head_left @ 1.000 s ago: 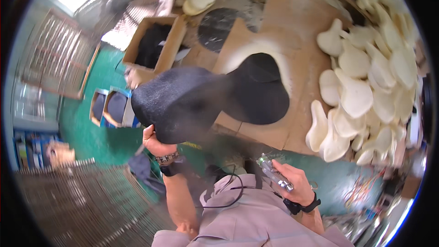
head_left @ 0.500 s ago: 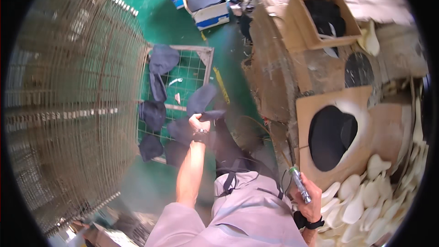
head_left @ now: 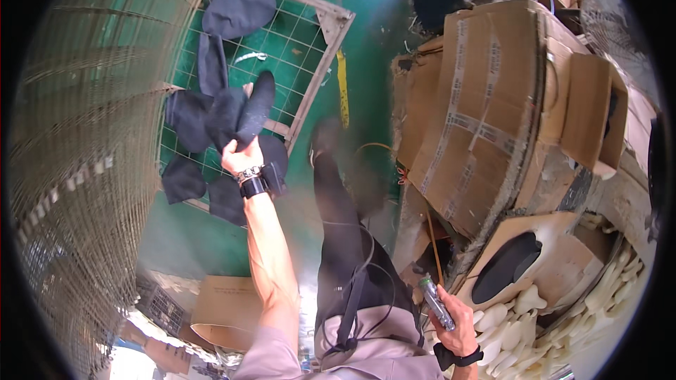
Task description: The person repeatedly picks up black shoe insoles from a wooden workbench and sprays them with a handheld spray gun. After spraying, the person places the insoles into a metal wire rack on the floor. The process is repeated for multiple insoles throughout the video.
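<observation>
My left hand point(head_left: 241, 157) is closed on a dark navy fabric piece point(head_left: 257, 109), a long rounded flap that stands up from the fist. It hangs over a wire-mesh rack point(head_left: 299, 102) low on the left. Several similar dark pieces point(head_left: 239, 7) lie on that mesh, some right beside the held one. At the lower right my right hand point(head_left: 458, 324) grips a silver cylindrical hand tool point(head_left: 438, 304) with a green end. A thin yellow-brown hose point(head_left: 434, 246) runs up close to the tool's green end.
A tall wire rack point(head_left: 105, 112) stands along the left. To the right are a large taped cardboard box point(head_left: 465, 112), a cardboard sheet point(head_left: 486, 239) bearing a black oval piece point(head_left: 507, 267), and many cream-coloured shaped pieces point(head_left: 507, 331). An open carton point(head_left: 225, 302) sits at lower left.
The view has turned and come closer to the mesh rack. My left hand has moved left and down over it, still holding dark fabric. My right hand keeps the tool at the lower right.
</observation>
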Available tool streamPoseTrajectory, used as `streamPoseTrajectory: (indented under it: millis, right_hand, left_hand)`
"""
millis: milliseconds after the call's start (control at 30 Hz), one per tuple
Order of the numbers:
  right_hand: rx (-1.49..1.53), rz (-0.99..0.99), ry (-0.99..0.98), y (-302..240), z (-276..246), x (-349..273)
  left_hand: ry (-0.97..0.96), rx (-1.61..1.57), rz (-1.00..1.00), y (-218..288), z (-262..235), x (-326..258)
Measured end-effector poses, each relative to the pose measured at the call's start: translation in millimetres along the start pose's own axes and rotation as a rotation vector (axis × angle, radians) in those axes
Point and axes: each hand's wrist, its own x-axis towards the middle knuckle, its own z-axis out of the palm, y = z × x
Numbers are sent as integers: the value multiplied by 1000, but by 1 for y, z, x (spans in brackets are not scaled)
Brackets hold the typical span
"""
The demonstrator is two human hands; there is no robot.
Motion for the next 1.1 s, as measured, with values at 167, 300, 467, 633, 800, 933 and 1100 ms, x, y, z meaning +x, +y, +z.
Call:
streamPoseTrajectory:
  millis: [167,300,467,633,800,933,1100]
  right_hand:
    - [-103,141,-187,5,28,54]
    - [-34,244,-274,13,52,92]
    - [5,281,-393,26,69,114]
    - [8,163,-189,19,79,94]
    - [73,98,-76,13,56,34]
    - [107,30,64,29,37,-31]
    - [166,83,330,95,24,-133]
  left_hand:
    - [-109,-273,47,-30,-16,40]
    - [32,-396,-102,-98,-61,93]
    - [328,329,-567,-193,-178,166]
    - [-664,2092,79,-232,-197,84]
    - [-805,1931,-324,-190,-98,-5]
    - [-942,2219,64,-160,-109,7]
    - [-1025,2003,-184,-141,-79,-10]
